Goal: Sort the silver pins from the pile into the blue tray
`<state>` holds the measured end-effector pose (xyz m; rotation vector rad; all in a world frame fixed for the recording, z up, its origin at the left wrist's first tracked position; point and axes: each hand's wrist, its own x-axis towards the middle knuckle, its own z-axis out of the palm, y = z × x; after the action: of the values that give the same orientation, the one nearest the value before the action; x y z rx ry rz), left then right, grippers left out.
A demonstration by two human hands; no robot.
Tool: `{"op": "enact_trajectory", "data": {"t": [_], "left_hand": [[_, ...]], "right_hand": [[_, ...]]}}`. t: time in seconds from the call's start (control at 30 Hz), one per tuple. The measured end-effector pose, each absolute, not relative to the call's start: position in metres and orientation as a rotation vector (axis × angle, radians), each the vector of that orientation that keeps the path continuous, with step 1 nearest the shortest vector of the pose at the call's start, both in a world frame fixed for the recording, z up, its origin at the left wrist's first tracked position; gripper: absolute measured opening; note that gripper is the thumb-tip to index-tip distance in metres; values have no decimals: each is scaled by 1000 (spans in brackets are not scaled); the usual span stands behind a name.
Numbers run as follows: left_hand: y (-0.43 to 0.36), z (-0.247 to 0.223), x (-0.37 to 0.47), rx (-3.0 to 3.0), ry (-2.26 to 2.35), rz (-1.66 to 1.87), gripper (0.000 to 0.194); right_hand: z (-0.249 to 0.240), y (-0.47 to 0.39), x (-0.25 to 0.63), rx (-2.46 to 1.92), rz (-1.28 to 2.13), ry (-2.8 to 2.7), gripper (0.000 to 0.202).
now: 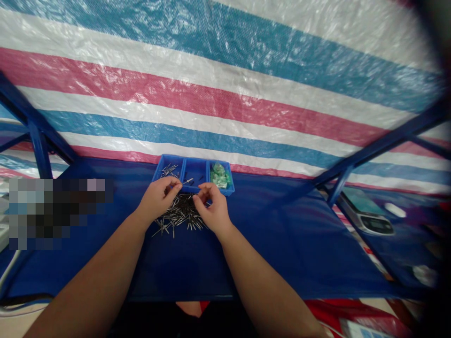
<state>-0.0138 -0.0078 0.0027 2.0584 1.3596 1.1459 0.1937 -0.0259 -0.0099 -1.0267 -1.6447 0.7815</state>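
Note:
A blue tray with three compartments stands at the back of the blue table. Thin metal pins lie in its left compartment, a few small dark and silver pieces in the middle one, and green-tinted plastic packets in the right one. In front of the tray spreads a pile of metal pins. My left hand is over the pile's left back edge, thumb and fingertips pinched together. My right hand hovers at the pile's right side, fingers curled toward the thumb. Whatever either hand holds is too small to make out.
Blue frame bars rise at the left, and others at the right. Behind the tray hangs a striped plastic sheet. A scale sits at the far right. At the left, an area is pixelated; a pale cable runs below it.

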Motion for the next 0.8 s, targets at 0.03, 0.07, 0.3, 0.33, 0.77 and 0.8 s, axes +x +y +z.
{"op": "enact_trajectory", "data": {"t": [0.03, 0.07, 0.3, 0.33, 0.77, 0.8], "left_hand": [[-7, 2, -15, 2010, 1416, 1207, 24], [-6, 1, -17, 1960, 1476, 1264, 25], [1, -8, -26, 1873, 1800, 1281, 29], [2, -8, -27, 1885, 1801, 1266, 29], [-3, -3, -21, 1906, 1513, 1274, 27], [-5, 0, -20, 1929, 1431, 1239, 26]], "right_hand": [[-5, -28, 196, -1010, 726, -1762, 25], [0, -29, 197, -968, 690, -1899, 21], [7, -33, 197, -795, 522, -2576, 20], [5, -33, 196, -810, 504, -2603, 20], [5, -32, 196, -872, 648, -2338, 7], [5, -31, 197, -883, 699, -2258, 6]]}}
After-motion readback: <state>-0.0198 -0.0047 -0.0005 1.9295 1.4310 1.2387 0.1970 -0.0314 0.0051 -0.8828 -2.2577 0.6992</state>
